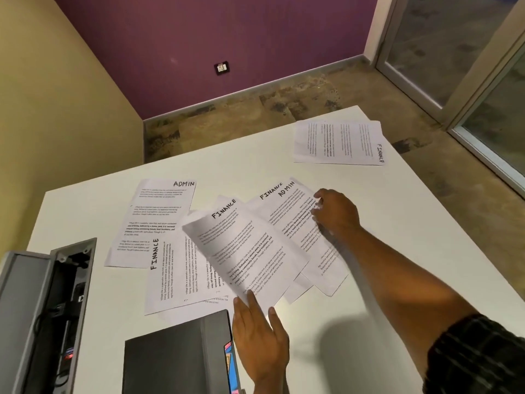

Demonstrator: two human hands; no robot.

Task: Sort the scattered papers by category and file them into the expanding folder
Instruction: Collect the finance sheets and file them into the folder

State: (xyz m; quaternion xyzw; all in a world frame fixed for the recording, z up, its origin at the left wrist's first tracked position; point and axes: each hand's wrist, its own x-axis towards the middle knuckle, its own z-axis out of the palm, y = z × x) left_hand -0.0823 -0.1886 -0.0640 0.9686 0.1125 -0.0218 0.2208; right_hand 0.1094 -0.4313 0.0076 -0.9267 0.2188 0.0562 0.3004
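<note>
Printed sheets lie scattered on a white table (397, 251), each hand-labelled ADMIN or FINANCE. My left hand (260, 334) pinches the near edge of a FINANCE sheet (244, 251), which is lifted and curled above the pile. My right hand (335, 213) grips the edge of an ADMIN sheet (295, 220) that overlaps another FINANCE sheet (270, 193). An ADMIN sheet (153, 220) lies flat at the left, with a FINANCE sheet (170, 274) turned sideways beside it. A small FINANCE stack (341, 143) rests at the far right corner. The dark grey expanding folder (176, 356) lies shut at the near edge, coloured tabs showing.
An open grey cable box (51, 308) with wires and sockets is set into the table's left edge. Beyond the table are a purple wall, a yellow wall on the left, worn flooring and a glass door at the right.
</note>
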